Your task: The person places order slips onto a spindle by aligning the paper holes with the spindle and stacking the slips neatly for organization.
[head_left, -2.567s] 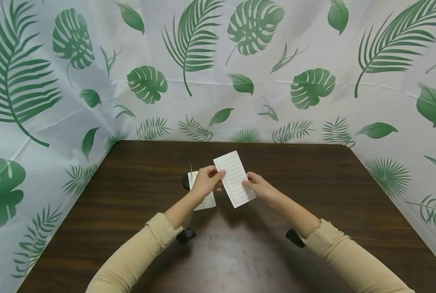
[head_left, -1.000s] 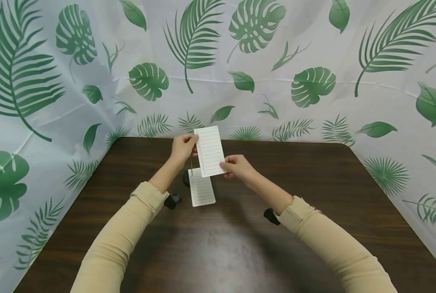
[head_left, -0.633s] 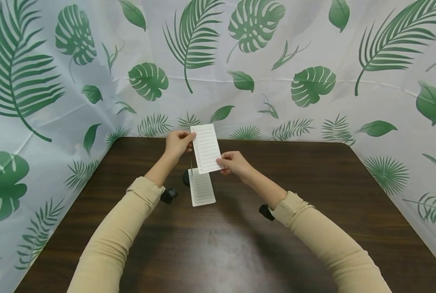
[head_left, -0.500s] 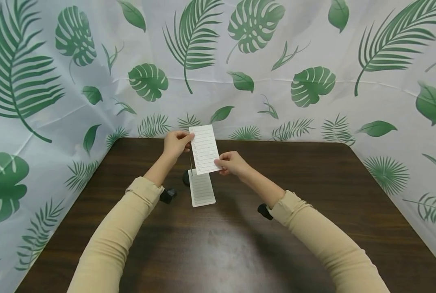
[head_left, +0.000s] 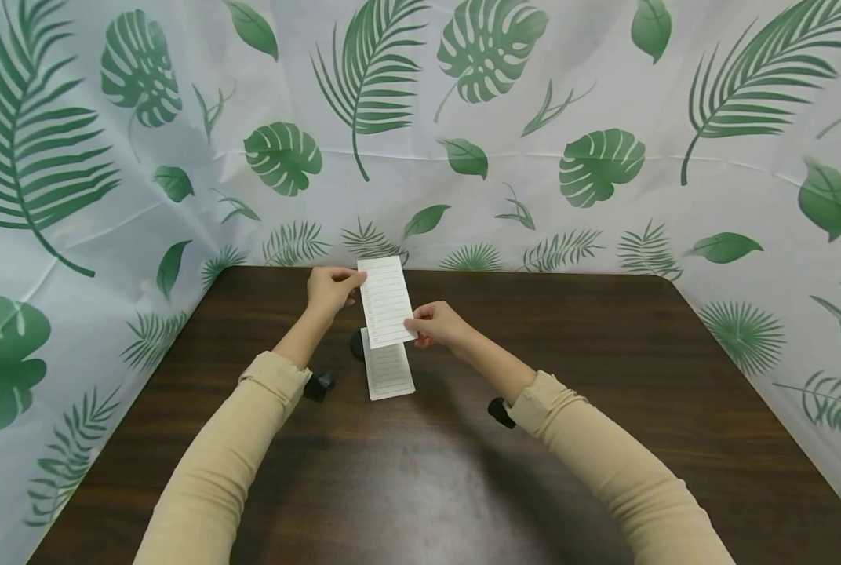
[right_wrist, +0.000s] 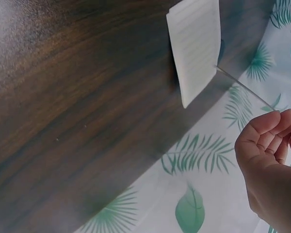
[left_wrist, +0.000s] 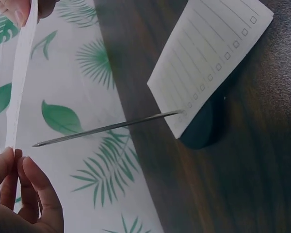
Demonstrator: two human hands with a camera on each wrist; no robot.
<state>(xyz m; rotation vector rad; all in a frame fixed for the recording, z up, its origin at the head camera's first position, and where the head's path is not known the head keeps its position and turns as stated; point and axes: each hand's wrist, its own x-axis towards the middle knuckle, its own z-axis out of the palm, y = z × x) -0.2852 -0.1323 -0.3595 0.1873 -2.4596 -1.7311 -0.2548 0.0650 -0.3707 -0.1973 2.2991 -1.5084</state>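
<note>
A lined paper sheet [head_left: 387,302] with small checkboxes is held up over the table in both hands. My left hand [head_left: 330,290] pinches its upper left edge between thumb and fingers; my right hand [head_left: 440,323] pinches the lower right edge. Below lies a stack of similar sheets [head_left: 391,373], pierced by the thin metal rod of a paper spike [left_wrist: 106,128]. The spike's round black base [left_wrist: 203,128] shows partly from under the stack. In the left wrist view the held sheet appears nearly edge-on, with the pointed tip close to it. The sheet hides the rod in the head view.
The dark wood-grain table [head_left: 569,408] spreads out around the stack. Behind and beside it hangs a white cloth [head_left: 505,180] printed with green leaves. Black wrist cameras [head_left: 318,387] sit under both forearms.
Both hands have carried the sheet leftward from beside the stack to above it, turning it more upright. Over the last half second it has moved down and slightly left.
</note>
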